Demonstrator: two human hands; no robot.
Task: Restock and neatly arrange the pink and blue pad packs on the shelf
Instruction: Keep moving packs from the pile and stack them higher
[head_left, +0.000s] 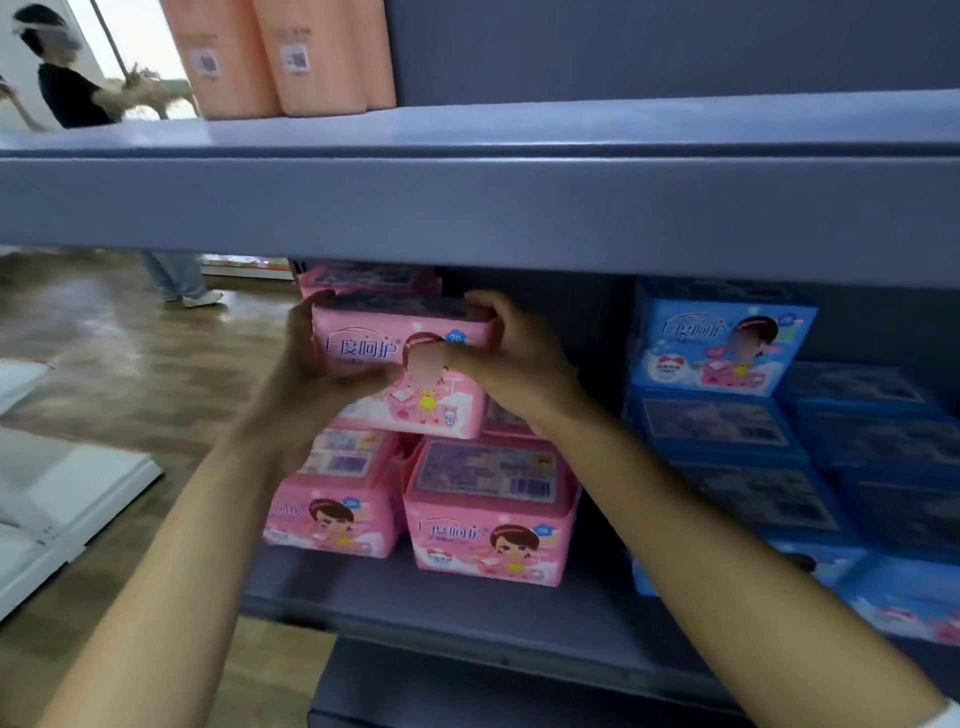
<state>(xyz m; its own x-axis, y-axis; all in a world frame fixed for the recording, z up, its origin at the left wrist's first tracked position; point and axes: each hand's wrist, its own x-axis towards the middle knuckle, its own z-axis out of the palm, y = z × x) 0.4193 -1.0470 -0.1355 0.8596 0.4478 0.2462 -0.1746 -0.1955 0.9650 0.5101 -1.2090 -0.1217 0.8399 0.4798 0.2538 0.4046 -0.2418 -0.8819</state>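
Head view: two hands hold one pink pack (400, 379) atop the pink stack (488, 525).
Left hand (317, 358): fingers curled round its left end.
Right hand (511, 348): grips its right end.
Blue packs (722, 338): stacked toward the shelf (467, 608) right end.

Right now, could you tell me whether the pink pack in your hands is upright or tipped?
Upright: the pink pack shows lettering right way up, left hand and right hand gripping its ends.
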